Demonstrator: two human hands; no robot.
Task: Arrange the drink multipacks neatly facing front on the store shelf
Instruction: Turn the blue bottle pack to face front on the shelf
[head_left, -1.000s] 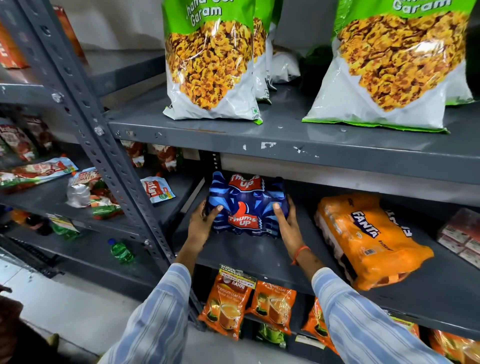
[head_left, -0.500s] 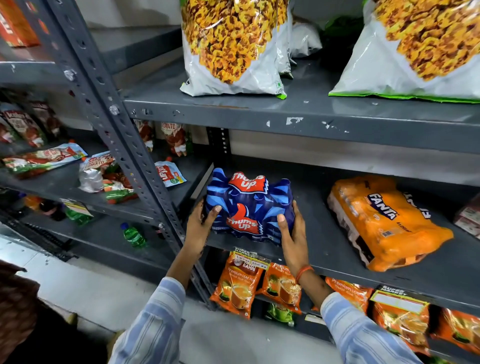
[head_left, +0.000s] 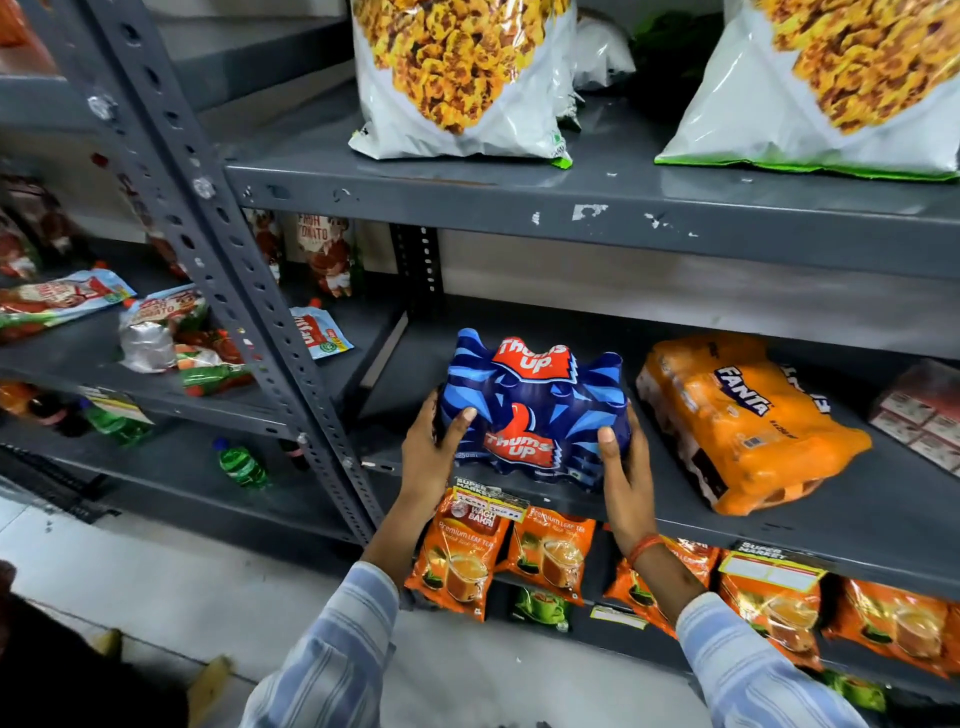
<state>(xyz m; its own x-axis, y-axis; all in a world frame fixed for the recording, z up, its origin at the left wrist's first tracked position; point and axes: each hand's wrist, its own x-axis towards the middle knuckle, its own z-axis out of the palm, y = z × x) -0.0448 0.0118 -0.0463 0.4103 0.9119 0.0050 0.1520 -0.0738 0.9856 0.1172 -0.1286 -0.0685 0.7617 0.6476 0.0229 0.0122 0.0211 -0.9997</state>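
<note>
A blue Thums Up multipack (head_left: 535, 410) sits on the grey middle shelf (head_left: 857, 530) near its front edge, its red logo facing me. My left hand (head_left: 431, 457) grips its left side and my right hand (head_left: 621, 467) grips its right side. An orange Fanta multipack (head_left: 743, 421) lies on its side to the right on the same shelf, turned at an angle, apart from the blue pack.
A slotted grey upright (head_left: 249, 312) stands just left of the blue pack. Red-and-white boxes (head_left: 924, 415) sit at the far right. Large snack bags (head_left: 462, 78) fill the shelf above; orange tea packets (head_left: 467, 556) hang below. Sauce pouches and bottles lie on the left rack.
The blue pack has come forward toward the shelf's front edge between both hands. My view has tilted lower and closer; the Fanta pack has not moved.
</note>
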